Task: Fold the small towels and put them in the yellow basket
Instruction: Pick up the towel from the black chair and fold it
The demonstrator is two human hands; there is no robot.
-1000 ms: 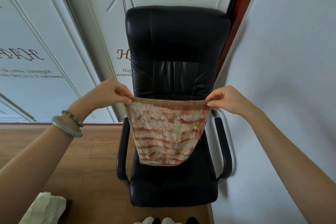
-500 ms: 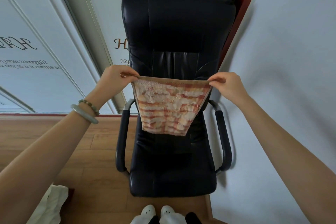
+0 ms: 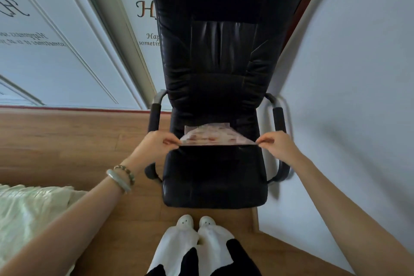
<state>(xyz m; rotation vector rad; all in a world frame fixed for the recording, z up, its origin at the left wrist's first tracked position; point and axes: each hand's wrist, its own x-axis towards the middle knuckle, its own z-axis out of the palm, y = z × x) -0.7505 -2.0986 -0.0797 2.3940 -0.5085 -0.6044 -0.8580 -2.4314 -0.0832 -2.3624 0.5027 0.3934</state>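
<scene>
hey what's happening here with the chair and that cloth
A person stands facing a black office chair, holding a small orange-striped towel stretched between both hands. The left hand pinches one corner and the right hand the other, with the towel low over the seat and its far edge toward the backrest. No yellow basket is in view.

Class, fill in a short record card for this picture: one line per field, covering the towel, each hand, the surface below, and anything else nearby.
towel: small orange-and-white patterned towel, stretched out nearly flat over the chair seat
left hand: left hand pinches the towel's near left corner
right hand: right hand pinches the near right corner
surface: black office chair, seat bare in front of the towel
nearby: pale green cloth at lower left; white slippers on the wooden floor
yellow basket: not in view
</scene>
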